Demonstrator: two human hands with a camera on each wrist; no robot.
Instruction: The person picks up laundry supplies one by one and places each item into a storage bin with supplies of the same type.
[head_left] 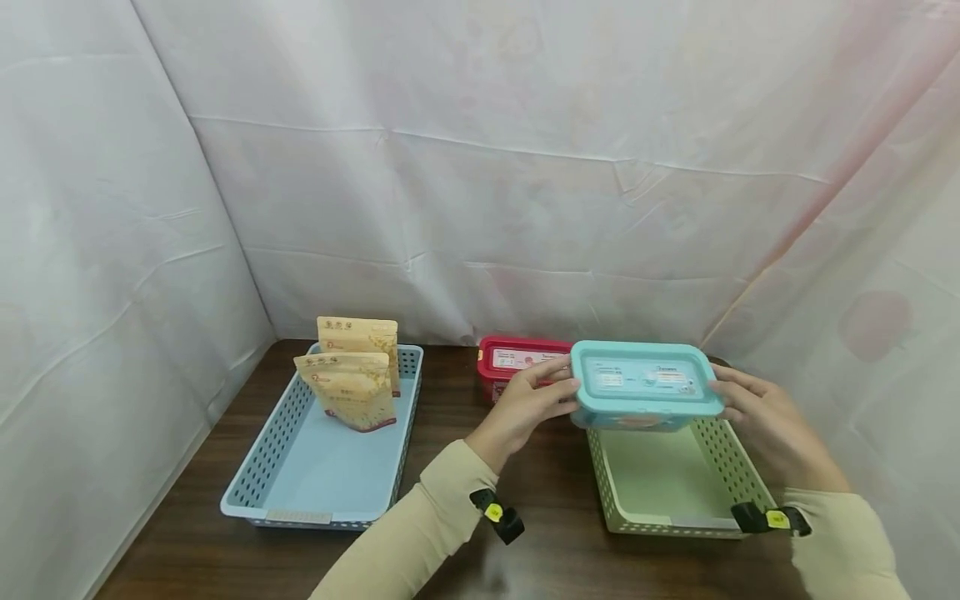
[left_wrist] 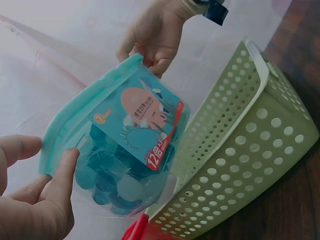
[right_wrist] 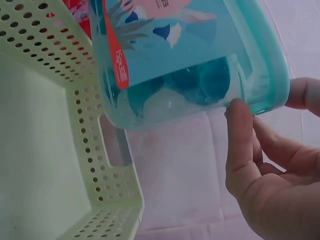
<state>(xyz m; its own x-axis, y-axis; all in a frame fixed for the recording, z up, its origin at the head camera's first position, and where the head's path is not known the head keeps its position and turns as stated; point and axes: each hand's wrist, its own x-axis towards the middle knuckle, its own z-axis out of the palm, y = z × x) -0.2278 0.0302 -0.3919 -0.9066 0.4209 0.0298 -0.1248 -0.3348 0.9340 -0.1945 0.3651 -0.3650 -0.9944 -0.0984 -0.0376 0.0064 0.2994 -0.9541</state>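
Observation:
A teal-lidded clear plastic box (head_left: pixel 647 383) with blue round pieces inside is held up between both hands, over the back part of the green basket (head_left: pixel 613 500). My left hand (head_left: pixel 525 408) grips its left end; in the left wrist view the thumb and fingers hold the lid's edge. At the other end, my right hand (head_left: pixel 765 417) pinches the lid's rim, with fingers below it in the right wrist view. The box's printed label (left_wrist: pixel 147 122) shows in the left wrist view. Behind the left hand, a red-lidded box (head_left: pixel 517 360) stands on the table, partly hidden.
On the left, a light blue basket (head_left: pixel 330 492) holds two yellow pouches, a front pouch (head_left: pixel 352 392) leaning before a back pouch (head_left: pixel 367 335). Both baskets stand on a dark wooden table (head_left: pixel 540 508). White cloth (head_left: pixel 465 208) hangs behind and at both sides.

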